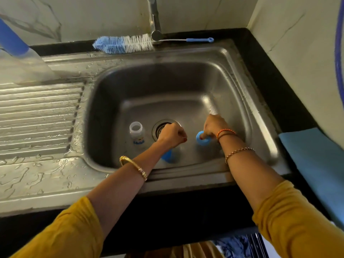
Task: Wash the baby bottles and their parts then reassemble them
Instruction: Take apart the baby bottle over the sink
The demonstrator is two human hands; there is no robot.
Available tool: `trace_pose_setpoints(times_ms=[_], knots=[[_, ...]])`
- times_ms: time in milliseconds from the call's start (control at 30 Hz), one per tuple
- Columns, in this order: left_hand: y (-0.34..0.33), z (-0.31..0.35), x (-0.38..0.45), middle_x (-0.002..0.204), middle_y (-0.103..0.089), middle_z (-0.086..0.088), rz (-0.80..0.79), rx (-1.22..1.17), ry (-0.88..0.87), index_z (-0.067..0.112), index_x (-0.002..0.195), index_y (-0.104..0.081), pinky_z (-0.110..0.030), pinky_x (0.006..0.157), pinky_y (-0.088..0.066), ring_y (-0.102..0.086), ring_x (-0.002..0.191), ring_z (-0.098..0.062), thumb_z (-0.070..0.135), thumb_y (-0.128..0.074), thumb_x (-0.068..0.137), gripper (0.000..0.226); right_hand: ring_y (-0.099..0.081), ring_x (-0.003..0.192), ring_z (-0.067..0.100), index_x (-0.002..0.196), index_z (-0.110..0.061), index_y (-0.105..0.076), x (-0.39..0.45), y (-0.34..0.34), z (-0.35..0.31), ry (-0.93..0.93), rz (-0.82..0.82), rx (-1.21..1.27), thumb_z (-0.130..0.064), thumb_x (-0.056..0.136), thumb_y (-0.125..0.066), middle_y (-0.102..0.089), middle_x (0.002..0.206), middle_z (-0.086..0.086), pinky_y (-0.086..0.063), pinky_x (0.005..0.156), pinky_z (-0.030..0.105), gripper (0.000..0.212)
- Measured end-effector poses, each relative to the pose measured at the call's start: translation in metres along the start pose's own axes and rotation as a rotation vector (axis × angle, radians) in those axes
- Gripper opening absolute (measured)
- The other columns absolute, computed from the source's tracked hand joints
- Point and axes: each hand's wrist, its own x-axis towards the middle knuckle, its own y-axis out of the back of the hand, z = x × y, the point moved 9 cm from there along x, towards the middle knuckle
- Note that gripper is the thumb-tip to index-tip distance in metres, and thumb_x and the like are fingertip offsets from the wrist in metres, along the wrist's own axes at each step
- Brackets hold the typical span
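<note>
While both hands reach into the sink, right hand fingers pinch a blue ring; left hand fingers curl over something blue, grip unclear. Open bottle stands upright just left of the left fingers; brush lies well beyond, on the rim.

Both forearms reach forward and down, yellow sleeves pushed up (bangles on wrists). Left hand curled into fist, knuckles up. Right hand bent downward, fingers curled.
</note>
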Motion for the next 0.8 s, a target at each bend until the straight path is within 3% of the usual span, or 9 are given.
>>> trace_pose_setpoints(times_ms=[133, 233, 700, 800], knots=[[-0.02, 0.0, 0.01, 0.105, -0.068, -0.012, -0.046, 0.077, -0.013, 0.007, 0.102, -0.07, -0.031, 0.089, -0.048, -0.061, 0.1, -0.023, 0.017, -0.067, 0.083, 0.022, -0.058, 0.109, 0.031, 0.117, -0.002, -0.058, 0.003, -0.01, 0.002, -0.035, -0.013, -0.003, -0.027, 0.07, -0.08, -0.058, 0.121, 0.017, -0.047, 0.088, 0.034, 0.057], [-0.031, 0.0, 0.013, 0.105, -0.067, -0.014, -0.088, 0.112, -0.013, 0.004, 0.103, -0.068, -0.035, 0.088, -0.05, -0.061, 0.099, -0.025, 0.019, -0.067, 0.084, 0.024, -0.059, 0.106, 0.03, 0.115, -0.002, -0.059, 0.009, -0.015, 0.003, -0.047, -0.021, 0.004, -0.026, 0.071, -0.08, -0.059, 0.119, 0.017, -0.049, 0.087, 0.034, 0.054], [-0.057, -0.015, 0.009, 0.114, -0.062, -0.014, -0.217, 0.092, 0.064, 0.002, 0.109, -0.063, -0.028, 0.087, -0.043, -0.056, 0.107, -0.025, 0.023, -0.068, 0.083, 0.034, -0.06, 0.103, 0.032, 0.109, 0.0, -0.062, 0.017, -0.009, -0.001, -0.006, -0.021, -0.047, -0.02, 0.071, -0.08, -0.062, 0.113, 0.019, -0.049, 0.081, 0.034, 0.046], [-0.05, -0.011, 0.01, 0.113, -0.063, -0.013, -0.178, 0.074, 0.05, 0.002, 0.108, -0.063, -0.028, 0.086, -0.043, -0.057, 0.106, -0.024, 0.026, -0.066, 0.085, 0.034, -0.06, 0.102, 0.032, 0.108, -0.001, -0.064, 0.018, -0.006, -0.004, 0.017, 0.002, -0.013, -0.015, 0.072, -0.078, -0.063, 0.112, 0.018, -0.051, 0.086, 0.038, 0.041]])
